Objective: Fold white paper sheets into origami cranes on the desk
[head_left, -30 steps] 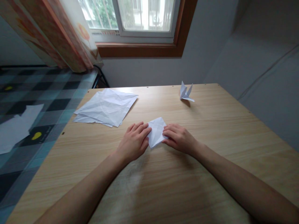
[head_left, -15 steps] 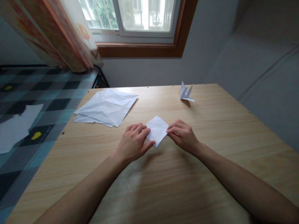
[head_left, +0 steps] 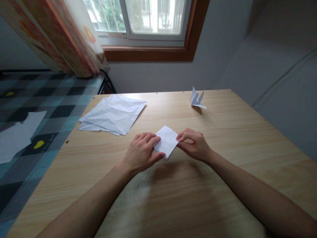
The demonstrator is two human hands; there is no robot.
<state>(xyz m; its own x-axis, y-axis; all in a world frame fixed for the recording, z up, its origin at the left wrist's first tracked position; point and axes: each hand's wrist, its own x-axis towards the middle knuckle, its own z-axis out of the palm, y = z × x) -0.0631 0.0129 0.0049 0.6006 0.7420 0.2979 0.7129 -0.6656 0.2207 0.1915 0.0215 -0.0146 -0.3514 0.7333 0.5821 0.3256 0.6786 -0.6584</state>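
Note:
A small folded white paper square (head_left: 166,141) lies at the middle of the wooden table (head_left: 223,158), turned like a diamond. My left hand (head_left: 141,152) grips its left side, fingers on top and thumb at its lower corner. My right hand (head_left: 194,144) pinches its right corner between thumb and fingertips. The paper's left edge is hidden under my left fingers.
A loose pile of creased white sheets (head_left: 112,114) lies at the table's back left. A finished paper crane (head_left: 197,98) stands at the back right. Left of the table is a checkered bed (head_left: 42,109) with a white sheet (head_left: 17,135) on it. Window and curtain are behind.
My right hand drew back from lying on the paper to pinching its right corner. The paper turned slightly and its near edge lifted a little. My left thumb moved under the lower corner.

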